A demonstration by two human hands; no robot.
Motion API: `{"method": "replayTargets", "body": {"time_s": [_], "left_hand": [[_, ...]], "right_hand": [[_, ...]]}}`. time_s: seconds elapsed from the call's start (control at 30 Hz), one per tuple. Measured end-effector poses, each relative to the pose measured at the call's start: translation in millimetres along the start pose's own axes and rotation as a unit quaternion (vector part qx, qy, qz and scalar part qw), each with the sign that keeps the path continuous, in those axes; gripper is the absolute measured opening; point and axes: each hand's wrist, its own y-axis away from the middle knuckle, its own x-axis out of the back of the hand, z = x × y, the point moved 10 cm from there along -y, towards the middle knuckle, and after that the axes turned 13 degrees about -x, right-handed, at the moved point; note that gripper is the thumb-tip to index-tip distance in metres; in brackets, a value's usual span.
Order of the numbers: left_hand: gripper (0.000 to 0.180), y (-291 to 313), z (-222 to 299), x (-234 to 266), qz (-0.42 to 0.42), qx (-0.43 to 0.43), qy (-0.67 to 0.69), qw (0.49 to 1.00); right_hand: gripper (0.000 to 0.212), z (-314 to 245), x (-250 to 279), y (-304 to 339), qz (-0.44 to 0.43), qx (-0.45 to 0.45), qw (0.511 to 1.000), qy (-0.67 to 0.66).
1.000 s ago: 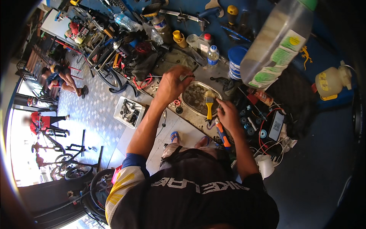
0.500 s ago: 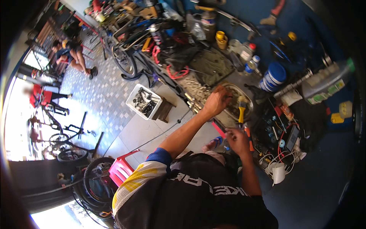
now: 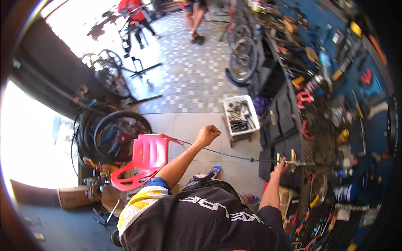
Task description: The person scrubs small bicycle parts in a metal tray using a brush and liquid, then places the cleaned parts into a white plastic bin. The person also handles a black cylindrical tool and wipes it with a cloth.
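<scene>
My left hand [image 3: 208, 136] is raised over the floor between the pink plastic chair and the bench. Its fingers are pinched together, with a small dark bit at the tips that I cannot make out. At the bench's edge is my right hand [image 3: 279, 167], fingers curled beside the brass-coloured jaws [image 3: 292, 157]; whatever they grip is too small to tell. A thin dark cable [image 3: 226, 154] with a small knob on it stretches from near the chair to these jaws, passing close below my left hand.
A white bin [image 3: 241, 115] of metal parts rests on a small stool beyond my hands. The pink chair [image 3: 150, 154] and bicycle wheels [image 3: 119, 131] stand at left. Tools crowd the bench at right, near an oval tray [image 3: 319, 186]. Two people are at the far end.
The view has turned left. My left hand has left the oval tray and is now over the floor. My right hand has moved from beside the orange-handled tool to the brass-coloured jaws.
</scene>
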Motion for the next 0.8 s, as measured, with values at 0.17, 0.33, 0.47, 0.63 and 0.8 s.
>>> {"method": "replayTargets", "body": {"time_s": [0.17,0.33,0.47,0.63,0.8], "left_hand": [[0.015,23.1,-87.5,106.0,0.11,0.055,0.091,0.988],[0.02,37.9,-139.4,132.8,0.119,0.141,0.167,0.969],[0.019,18.0,-155.4,111.9,0.123,0.176,0.277,0.937],[0.013,5.2,-192.0,80.4,0.131,0.242,0.454,0.848],[0.013,-13.2,-233.4,47.9,0.14,0.306,0.543,0.769]], "right_hand": [[0.076,-64.9,7.3,-0.4,0.116,0.038,0.993,-0.002],[0.061,-101.9,-3.5,48.6,0.064,0.09,0.991,-0.071],[0.047,-162.4,18.2,78.4,-0.023,0.229,0.964,-0.134],[0.048,-223.4,-42.1,196.2,0.013,0.452,0.87,0.194],[0.042,-138.6,-170.6,314.4,-0.203,0.442,0.717,0.5]]}}
